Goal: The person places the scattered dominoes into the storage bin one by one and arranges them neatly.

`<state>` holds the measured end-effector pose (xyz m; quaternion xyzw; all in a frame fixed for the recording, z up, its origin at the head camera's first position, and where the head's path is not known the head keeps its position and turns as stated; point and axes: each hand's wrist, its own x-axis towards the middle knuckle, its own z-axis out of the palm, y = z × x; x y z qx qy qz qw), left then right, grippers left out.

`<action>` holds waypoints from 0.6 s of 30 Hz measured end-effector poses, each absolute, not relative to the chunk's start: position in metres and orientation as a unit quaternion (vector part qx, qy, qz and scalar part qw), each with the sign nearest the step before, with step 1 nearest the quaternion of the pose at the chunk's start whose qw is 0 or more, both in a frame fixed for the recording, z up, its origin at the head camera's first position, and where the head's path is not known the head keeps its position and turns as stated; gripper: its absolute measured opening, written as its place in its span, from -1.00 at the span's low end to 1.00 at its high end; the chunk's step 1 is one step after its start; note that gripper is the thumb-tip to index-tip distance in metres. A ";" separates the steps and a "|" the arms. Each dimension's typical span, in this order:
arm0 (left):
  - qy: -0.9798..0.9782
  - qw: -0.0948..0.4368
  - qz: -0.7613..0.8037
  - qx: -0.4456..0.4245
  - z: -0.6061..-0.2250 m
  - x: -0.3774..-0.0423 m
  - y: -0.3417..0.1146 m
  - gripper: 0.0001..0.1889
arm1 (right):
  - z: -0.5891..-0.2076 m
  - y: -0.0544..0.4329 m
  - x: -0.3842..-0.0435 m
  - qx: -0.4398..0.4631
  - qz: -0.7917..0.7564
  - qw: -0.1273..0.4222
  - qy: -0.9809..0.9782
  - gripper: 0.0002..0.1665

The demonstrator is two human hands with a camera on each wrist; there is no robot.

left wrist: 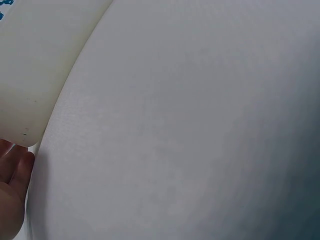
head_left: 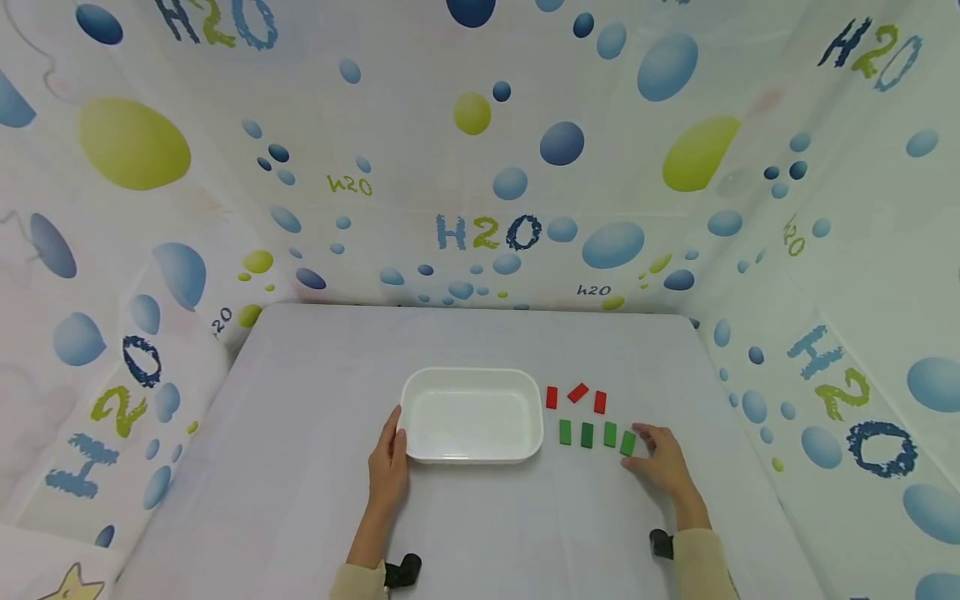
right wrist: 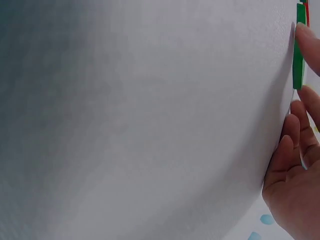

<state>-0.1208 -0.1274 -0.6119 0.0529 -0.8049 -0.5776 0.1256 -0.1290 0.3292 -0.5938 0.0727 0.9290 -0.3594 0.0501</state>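
A white rectangular tray (head_left: 472, 457) stands on the table. At its left side my left hand (head_left: 388, 471) holds the wall, thumb by the rim; in the left wrist view, fingers (left wrist: 22, 172) lie at the tray's corner. To the right of the tray, several green blocks (head_left: 587, 435) form a row, with three red blocks (head_left: 577, 392) behind them. My right hand (head_left: 663, 460) has thumb and index finger at opposite ends of the rightmost green block (head_left: 627, 443), which is tilted. The right wrist view shows this green block (right wrist: 298, 65) between thumb and finger, the other fingers loosely bent.
A white cloth covers the table (head_left: 300, 375). Walls of printed fabric (head_left: 405, 167) with blue and green spots enclose the back and sides. Black wrist devices (head_left: 403, 571) sit at the sleeves.
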 end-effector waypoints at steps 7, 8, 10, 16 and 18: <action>-0.800 0.125 -0.585 0.047 -0.613 -0.121 -0.128 -0.53 | -0.596 0.327 -0.131 0.078 -0.347 0.043 0.934 -0.29; -0.800 0.125 -0.585 0.045 -0.614 -0.121 -0.128 -0.53 | -0.596 0.327 -0.131 0.079 -0.345 0.043 0.934 -0.30; -0.800 0.125 -0.586 0.043 -0.614 -0.122 -0.128 -0.53 | -0.596 0.328 -0.131 0.081 -0.343 0.042 0.935 -0.32; -0.800 0.122 -0.585 0.045 -0.614 -0.122 -0.128 -0.52 | -0.594 0.327 -0.130 0.089 -0.341 0.044 0.935 -0.37; -0.801 0.123 -0.585 0.046 -0.613 -0.121 -0.128 -0.52 | -0.594 0.327 -0.131 0.090 -0.336 0.043 0.936 -0.39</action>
